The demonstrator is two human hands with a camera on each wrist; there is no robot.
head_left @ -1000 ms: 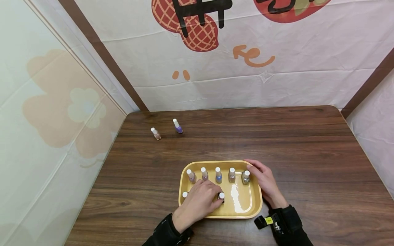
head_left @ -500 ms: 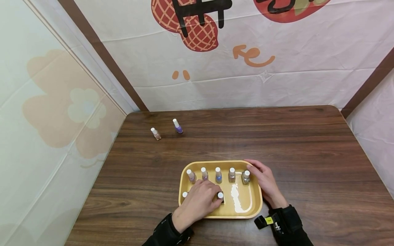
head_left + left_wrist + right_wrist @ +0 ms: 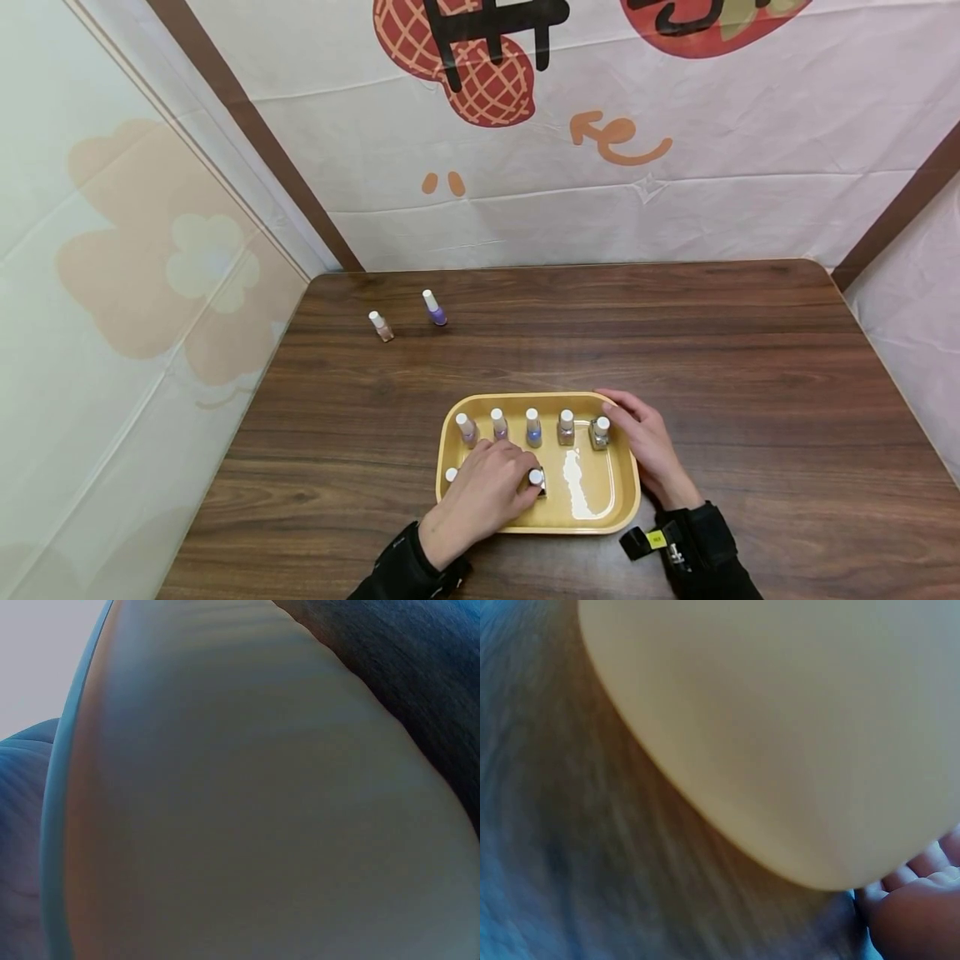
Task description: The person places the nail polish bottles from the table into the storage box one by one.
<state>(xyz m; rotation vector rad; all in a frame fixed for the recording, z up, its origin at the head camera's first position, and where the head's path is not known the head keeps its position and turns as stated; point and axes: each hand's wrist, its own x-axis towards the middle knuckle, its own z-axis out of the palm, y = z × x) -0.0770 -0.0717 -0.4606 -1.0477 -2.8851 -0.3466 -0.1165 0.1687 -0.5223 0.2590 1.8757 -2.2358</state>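
Observation:
My left hand (image 3: 487, 487) reaches over the yellow tray (image 3: 592, 523) and pinches a dark nail polish bottle (image 3: 542, 492) by its white cap between thumb and fingers. The bottle leans a little toward the hand, low over the tray floor. At the tray's right end, my right hand (image 3: 651, 446) grips the rim near the far corner; its fingers (image 3: 915, 922) show beside the tray's underside in the right wrist view. A row of several white-capped nail polish bottles stands along the far side, a blue one (image 3: 533, 432) among them. Another white cap (image 3: 451, 474) shows left of my left hand.
Two more nail polish bottles, one brownish pink (image 3: 382, 327) and one purple (image 3: 435, 310), are at the far left of the brown wooden table (image 3: 712, 333). A printed white cloth (image 3: 675, 217) hangs behind the table.
The cap of the dark bottle has tipped slightly left in my left hand. My right hand and the tray stay in place.

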